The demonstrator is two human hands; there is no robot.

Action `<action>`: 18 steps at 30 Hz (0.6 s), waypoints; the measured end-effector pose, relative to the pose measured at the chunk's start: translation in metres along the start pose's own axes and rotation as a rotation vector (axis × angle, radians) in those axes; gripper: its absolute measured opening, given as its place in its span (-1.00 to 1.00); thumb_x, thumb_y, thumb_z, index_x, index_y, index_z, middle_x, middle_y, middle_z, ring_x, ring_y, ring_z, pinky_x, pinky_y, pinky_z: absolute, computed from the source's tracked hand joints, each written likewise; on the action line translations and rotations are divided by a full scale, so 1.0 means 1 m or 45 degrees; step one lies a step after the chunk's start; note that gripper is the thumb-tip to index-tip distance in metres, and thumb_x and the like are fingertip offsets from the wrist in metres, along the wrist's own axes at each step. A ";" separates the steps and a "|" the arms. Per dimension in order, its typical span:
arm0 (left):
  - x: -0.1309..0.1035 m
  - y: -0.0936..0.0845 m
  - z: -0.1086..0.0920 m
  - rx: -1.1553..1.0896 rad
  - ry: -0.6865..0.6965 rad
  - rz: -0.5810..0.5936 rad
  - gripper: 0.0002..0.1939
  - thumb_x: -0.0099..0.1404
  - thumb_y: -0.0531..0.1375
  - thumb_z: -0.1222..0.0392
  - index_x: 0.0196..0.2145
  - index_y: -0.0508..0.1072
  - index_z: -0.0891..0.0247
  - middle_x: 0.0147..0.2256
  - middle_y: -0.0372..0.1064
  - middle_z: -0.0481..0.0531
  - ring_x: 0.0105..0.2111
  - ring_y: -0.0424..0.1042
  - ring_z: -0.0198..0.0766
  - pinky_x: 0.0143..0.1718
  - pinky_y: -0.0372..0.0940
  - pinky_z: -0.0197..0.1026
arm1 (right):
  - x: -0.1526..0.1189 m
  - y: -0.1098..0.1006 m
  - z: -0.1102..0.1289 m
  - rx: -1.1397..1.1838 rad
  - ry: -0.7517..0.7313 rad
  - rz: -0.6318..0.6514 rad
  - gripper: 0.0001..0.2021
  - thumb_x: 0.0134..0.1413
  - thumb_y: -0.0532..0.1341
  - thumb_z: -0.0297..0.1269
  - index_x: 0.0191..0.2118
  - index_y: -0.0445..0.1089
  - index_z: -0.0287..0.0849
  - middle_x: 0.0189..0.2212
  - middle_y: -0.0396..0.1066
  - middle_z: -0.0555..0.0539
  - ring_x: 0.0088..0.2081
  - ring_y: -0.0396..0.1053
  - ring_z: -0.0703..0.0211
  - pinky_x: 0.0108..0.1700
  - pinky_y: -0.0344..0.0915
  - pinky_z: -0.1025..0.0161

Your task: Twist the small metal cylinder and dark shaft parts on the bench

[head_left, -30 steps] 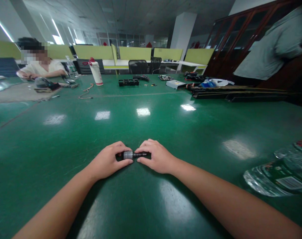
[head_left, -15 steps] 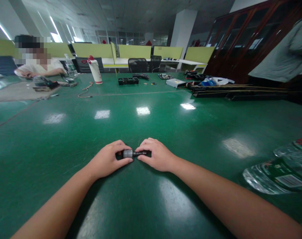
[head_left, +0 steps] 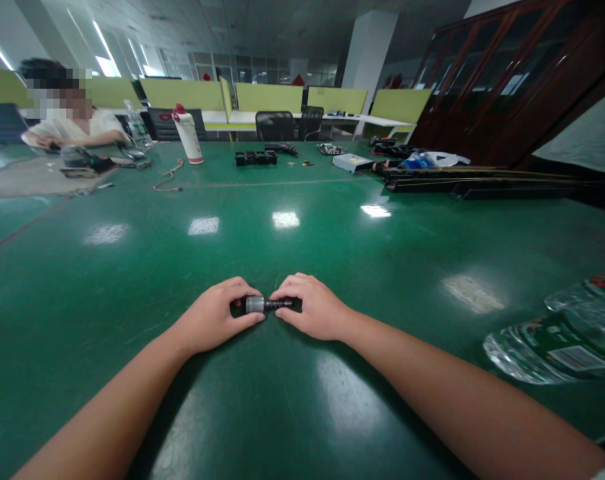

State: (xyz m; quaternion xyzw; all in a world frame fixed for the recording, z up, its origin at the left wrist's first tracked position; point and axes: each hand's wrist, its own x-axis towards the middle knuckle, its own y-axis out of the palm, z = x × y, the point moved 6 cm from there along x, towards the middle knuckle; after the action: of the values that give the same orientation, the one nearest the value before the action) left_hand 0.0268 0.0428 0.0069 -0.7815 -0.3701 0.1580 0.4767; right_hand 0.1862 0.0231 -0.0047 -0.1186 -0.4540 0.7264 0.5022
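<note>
A small motor-like part lies level between my hands at the table's near middle, with a grey cylindrical body (head_left: 255, 305) and a dark, ridged shaft (head_left: 277, 305) pointing right. My left hand (head_left: 217, 315) curls its thumb and fingers around the body from the left. From the right, my right hand (head_left: 315, 308) closes its thumb and fingertips about the shaft. Both hands rest low at the green tabletop (head_left: 242, 247), their fingertips nearly meeting. The body's far left end is partly hidden in my left palm.
Clear plastic bottles (head_left: 557, 347) lie at the right edge. Toward the back stand a white flask (head_left: 188, 140), a black frame-like part (head_left: 256, 158), a silver box (head_left: 352, 163) and long dark strips (head_left: 472, 181). A person (head_left: 75, 127) sits at the far left; a sleeve (head_left: 587, 130) shows at right.
The standing person at the right has moved mostly out of view. My view has shifted slightly; my hands keep nearly the same hold on the part.
</note>
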 end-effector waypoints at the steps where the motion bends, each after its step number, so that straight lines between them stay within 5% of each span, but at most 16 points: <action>1: 0.000 0.000 0.000 0.001 0.000 -0.001 -0.71 0.26 0.23 0.01 -0.13 0.52 0.19 -0.23 0.43 0.05 -0.25 0.42 -0.16 -0.19 0.29 -0.18 | 0.000 0.000 0.000 0.000 -0.001 0.000 -0.81 0.05 0.31 -0.37 -0.16 0.51 -0.13 -0.24 0.48 -0.06 -0.17 0.34 0.12 -0.08 0.21 0.14; 18: 0.002 0.001 0.000 0.002 0.016 -0.017 -0.70 0.26 0.23 -0.01 -0.13 0.53 0.21 -0.23 0.44 0.06 -0.24 0.41 -0.16 -0.18 0.29 -0.18 | 0.000 0.001 -0.001 -0.002 0.011 0.010 -0.81 0.05 0.31 -0.37 -0.17 0.51 -0.12 -0.23 0.48 -0.06 -0.16 0.34 0.12 -0.07 0.20 0.14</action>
State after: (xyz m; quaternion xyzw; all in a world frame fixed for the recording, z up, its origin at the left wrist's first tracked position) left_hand 0.0280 0.0442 0.0064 -0.7796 -0.3723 0.1502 0.4806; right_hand 0.1866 0.0238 -0.0060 -0.1238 -0.4519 0.7275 0.5011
